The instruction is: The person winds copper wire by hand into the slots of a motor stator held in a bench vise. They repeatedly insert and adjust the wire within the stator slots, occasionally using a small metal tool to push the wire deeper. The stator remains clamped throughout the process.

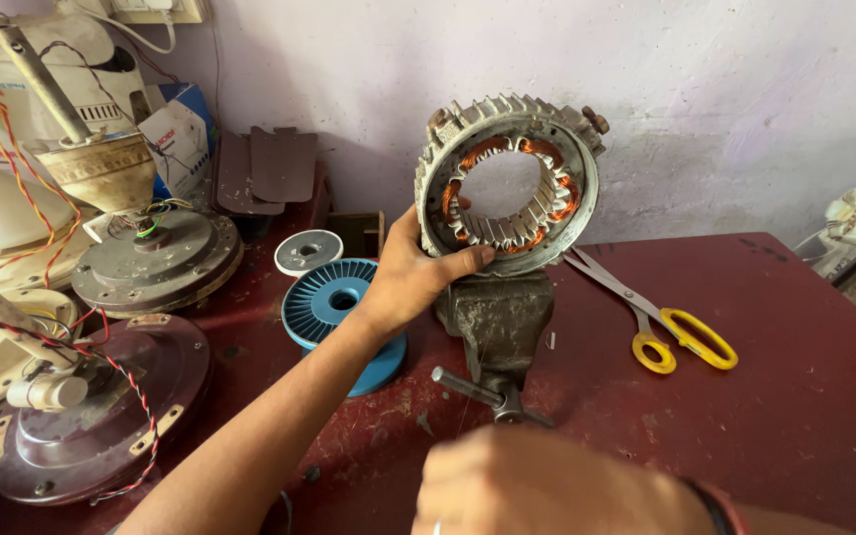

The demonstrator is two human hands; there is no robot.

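A ring-shaped motor stator (509,176), its grey finned metal shell worn and its inner slots wound with copper wire, stands upright in a small bench vise (495,317) near the middle of a dark red table (795,396), close to a pale wall. The left hand (410,272) grasps the stator's lower left rim, thumb laid along the bottom edge and fingers curled behind the shell. The right hand (547,485), low in the foreground, is clenched into a loose fist just short of the vise's handle bar (482,391); whether it holds anything cannot be told. Yellow-handled scissors (656,317) lie open to the right of the vise. A blue spool (339,317) sits just left of it, beside several dismantled ceiling fan motors (101,416) with red and yellow wires.
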